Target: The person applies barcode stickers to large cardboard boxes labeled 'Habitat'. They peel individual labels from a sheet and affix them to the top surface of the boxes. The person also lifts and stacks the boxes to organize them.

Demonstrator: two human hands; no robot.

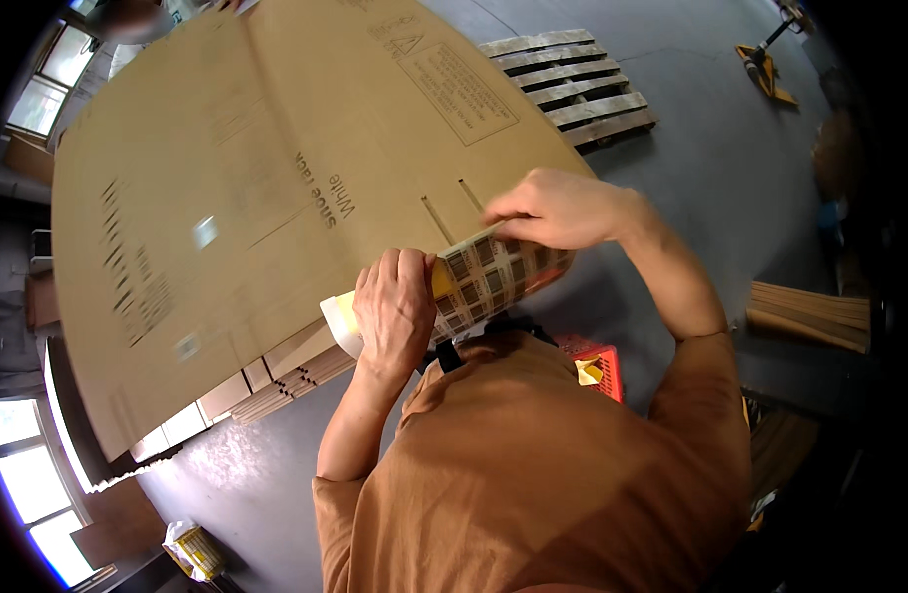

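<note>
Two bare hands are working at the near edge of one large flat cardboard sheet (247, 198). One left hand (395, 306) is rising on a bent forearm from the lower middle, knuckles up, fingers curled shut around one sheet of labels (484, 282), a curling strip printed with small dark squares on a yellowish backing. One right hand (558, 210) is reaching in from the right on a sharply bent arm, wrist cocked, fingers drawn together and pinching the upper edge of that same label sheet where it is meeting the cardboard. Both hands are touching the label sheet, and it is lying against the near right edge of the cardboard, just below two narrow slots cut in the board.

One orange-brown shirt (533, 474) is filling the lower foreground. One red plastic crate (600, 364) is sitting on the floor just past the right shoulder, with a yellowish item inside. One stack of flattened cardboard pieces (286, 381) is showing under the big sheet's near edge. One small yellow packet (197, 551) is lying on the grey floor at lower left.

One bundle of pale wooden slats (810, 316) is resting at the right. One wooden pallet (573, 89) is lying on the floor beyond the cardboard. One yellow pallet jack (765, 61) is standing furthest off, at upper right.
</note>
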